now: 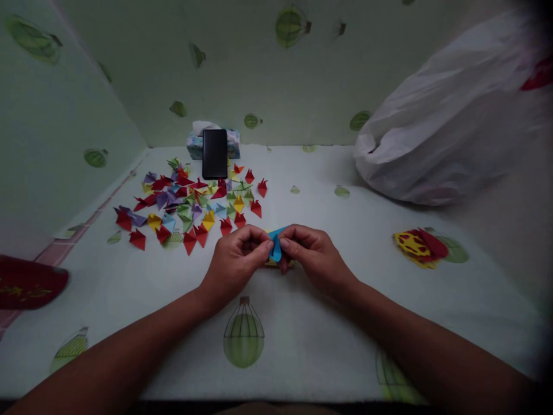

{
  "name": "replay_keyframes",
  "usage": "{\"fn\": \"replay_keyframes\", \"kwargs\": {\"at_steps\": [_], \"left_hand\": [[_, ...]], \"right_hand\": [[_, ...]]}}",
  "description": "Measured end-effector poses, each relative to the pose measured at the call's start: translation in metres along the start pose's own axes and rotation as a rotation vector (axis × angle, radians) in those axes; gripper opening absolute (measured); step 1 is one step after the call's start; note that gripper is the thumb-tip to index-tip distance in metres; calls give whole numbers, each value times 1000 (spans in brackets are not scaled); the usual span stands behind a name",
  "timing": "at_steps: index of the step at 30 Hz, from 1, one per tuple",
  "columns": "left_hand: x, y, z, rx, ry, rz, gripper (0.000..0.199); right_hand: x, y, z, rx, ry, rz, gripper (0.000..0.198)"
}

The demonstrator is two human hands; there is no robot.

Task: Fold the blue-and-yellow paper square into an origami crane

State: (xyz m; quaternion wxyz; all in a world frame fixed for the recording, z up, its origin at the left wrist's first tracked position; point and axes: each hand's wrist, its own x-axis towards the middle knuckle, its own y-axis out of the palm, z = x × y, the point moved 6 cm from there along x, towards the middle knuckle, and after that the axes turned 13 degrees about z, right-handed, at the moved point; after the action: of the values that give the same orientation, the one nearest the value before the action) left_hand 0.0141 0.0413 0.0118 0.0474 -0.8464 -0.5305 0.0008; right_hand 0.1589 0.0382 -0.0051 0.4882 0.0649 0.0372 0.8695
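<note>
Both my hands meet near the middle of the table around a small piece of folded blue origami paper (277,249). My left hand (242,253) pinches its left side between thumb and forefinger. From the other side, my right hand (315,253) pinches the right part in the same way. Under the fingertips lies something flat and yellowish (272,263), mostly hidden by my hands. Just beyond my left hand spreads a loose pile of small folded paper figures (185,202) in red, yellow, green, purple and blue.
A dark phone (215,154) leans against a tissue box (234,144) at the back. A white plastic bag (423,132) stands at the right, with yellow and red paper cut-outs (418,246) in front. A dark red object (32,282) sits at the left edge.
</note>
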Motion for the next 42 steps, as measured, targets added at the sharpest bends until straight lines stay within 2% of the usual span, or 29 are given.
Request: {"fn": "replay_keyframes", "kwargs": {"at_steps": [10, 16, 26, 42], "left_hand": [[-1, 0, -1, 1, -7, -35, 17], [-1, 2, -2, -46, 1, 17, 19], [3, 4, 7, -201, -67, 70, 22], [4, 5, 7, -179, -113, 88, 25]], "right_hand": [[0, 1, 1, -30, 7, 5, 24], [-2, -1, 6, -174, -18, -54, 20], [-3, -1, 12, -347, -21, -106, 17], [-4, 2, 11, -329, -17, -90, 19]]}}
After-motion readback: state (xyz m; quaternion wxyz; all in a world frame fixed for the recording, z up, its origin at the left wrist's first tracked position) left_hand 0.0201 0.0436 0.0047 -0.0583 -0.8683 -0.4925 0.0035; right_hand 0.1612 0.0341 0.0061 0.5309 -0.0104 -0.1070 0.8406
